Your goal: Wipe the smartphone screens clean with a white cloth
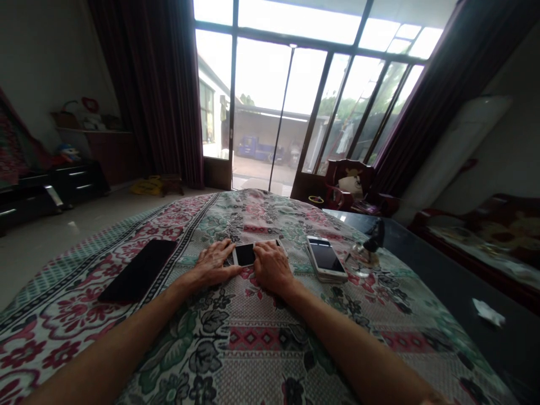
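Observation:
A white-framed smartphone (244,256) with a dark screen lies sideways on the flowered tablecloth (253,360). My left hand (214,262) grips its left end, with the thumb along the near edge and the fingers at the far side. Over its right part lies my right hand (272,265), fingers curled onto the phone and covering much of that half. A bit of white shows past the right fingertips; I cannot tell whether it is the phone's end. To the right rests a small stack of phones (327,259), a white one on top. A black tablet (139,271) lies to the left.
Right of the stack stands a clear glass object with a black top (365,256). A crumpled white tissue (488,312) lies on the dark table surface (442,281). Beyond the table are a wooden chair (350,180), dark curtains (145,90) and large glass doors.

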### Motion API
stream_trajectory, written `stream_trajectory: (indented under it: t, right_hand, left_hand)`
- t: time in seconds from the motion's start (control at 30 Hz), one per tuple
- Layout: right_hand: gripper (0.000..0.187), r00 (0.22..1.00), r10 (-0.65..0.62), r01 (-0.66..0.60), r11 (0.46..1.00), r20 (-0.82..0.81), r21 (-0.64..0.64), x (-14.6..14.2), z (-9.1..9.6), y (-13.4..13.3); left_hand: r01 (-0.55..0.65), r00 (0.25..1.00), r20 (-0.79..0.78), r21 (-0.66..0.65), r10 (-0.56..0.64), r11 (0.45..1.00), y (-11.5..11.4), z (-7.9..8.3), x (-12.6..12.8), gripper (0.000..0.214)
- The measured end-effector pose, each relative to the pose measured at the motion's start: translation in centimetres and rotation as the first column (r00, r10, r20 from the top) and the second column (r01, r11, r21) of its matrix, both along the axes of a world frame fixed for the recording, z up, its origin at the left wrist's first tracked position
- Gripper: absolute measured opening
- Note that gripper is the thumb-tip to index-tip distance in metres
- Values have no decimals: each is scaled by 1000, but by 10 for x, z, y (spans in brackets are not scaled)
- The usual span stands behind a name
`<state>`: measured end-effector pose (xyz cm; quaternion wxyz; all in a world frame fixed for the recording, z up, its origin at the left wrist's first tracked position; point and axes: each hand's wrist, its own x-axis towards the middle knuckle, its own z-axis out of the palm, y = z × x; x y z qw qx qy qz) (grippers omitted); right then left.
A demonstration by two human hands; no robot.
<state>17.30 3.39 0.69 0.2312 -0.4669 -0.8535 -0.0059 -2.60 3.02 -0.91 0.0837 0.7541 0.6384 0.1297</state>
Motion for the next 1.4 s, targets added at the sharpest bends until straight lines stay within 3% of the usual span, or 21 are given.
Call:
stream_trajectory:
  t: [0.13,0.23,0.43,0.57,0.8,1.1,1.4]
  right_hand:
    - [24,982,189,-188,982,0,-19,-10,2,-13]
    - [24,975,222,-222,974,-2,-41,-11,4,-11]
    - [32,1000,25,-25,996,2,-86,4,4,14]
    - [34,995,-93,91,995,-49,-42,10,-3,24]
    - [37,993,-110,109,994,-47,-28,8,-9,22]
    - [42,978,-206,205,969,2,-135,-2,-5,1]
    - [42,973,-223,214,967,-55,-137,-1,-10,-11]
  left_hand:
    - [9,1000,-22,-8,-9,1000,-1,2,1,77]
    - [10,1000,-27,2,-10,1000,1,0,0,75]
    - [-7,1000,-7,78,7,997,5,-9,-2,73]
    - [9,1000,-9,132,-8,991,2,-10,-1,72]
    - [-13,1000,0,110,13,994,-1,-3,3,69]
    - [-28,997,77,84,21,996,-1,-4,5,66]
    - [-52,995,91,28,49,998,-5,1,10,69]
